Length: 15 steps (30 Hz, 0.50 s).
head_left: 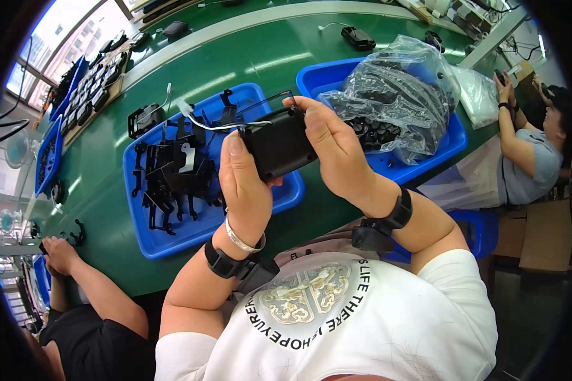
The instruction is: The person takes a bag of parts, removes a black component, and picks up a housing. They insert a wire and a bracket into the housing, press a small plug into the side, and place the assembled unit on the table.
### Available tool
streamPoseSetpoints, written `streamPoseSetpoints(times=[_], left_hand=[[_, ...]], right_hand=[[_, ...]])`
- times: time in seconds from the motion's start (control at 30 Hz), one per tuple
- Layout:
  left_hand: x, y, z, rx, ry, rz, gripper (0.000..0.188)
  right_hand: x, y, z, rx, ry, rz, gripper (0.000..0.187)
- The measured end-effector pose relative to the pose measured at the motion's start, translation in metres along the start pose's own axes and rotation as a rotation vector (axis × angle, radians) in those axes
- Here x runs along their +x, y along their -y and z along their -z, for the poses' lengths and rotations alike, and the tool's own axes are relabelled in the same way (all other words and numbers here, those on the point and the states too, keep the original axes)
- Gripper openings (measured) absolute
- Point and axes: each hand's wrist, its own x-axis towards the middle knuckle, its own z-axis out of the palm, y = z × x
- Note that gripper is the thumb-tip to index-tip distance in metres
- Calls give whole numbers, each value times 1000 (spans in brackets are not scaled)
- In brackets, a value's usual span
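Note:
Between my two hands is a black plastic housing (pixel 278 145), held up over the gap between two blue trays. A white cable (pixel 215 126) with a white connector comes from its upper left side and hangs over the left tray. My left hand (pixel 245 168) grips the housing's left side, thumb on the face turned toward me. My right hand (pixel 337 149) grips the right side, with its thumb near the upper right corner. A thin black wire-like frame (pixel 264 100) shows behind the top edge. The fingers behind the housing are mostly hidden.
Black brackets (pixel 178 181) fill the left blue tray (pixel 147 246). The right blue tray (pixel 456 136) holds small round black parts (pixel 375 132) and a clear plastic bag (pixel 400 89). Another cabled housing (pixel 147 119) lies beyond the left tray. Co-workers sit at both sides of the green table (pixel 260 57).

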Motion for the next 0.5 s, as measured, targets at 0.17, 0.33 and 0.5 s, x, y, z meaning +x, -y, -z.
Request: streamPoseSetpoints(times=[0.17, 0.33, 0.5], left_hand=[[9, -3, 1, 21, 13, 53, 42], [5, -8, -5, -221, 57, 112, 39], [3, -2, -12, 123, 145, -56, 27]], right_hand=[[23, 2, 3, 52, 18, -81, 41], [95, -3, 31, 16, -4, -132, 38], [182, -6, 38, -367, -69, -384, 38]])
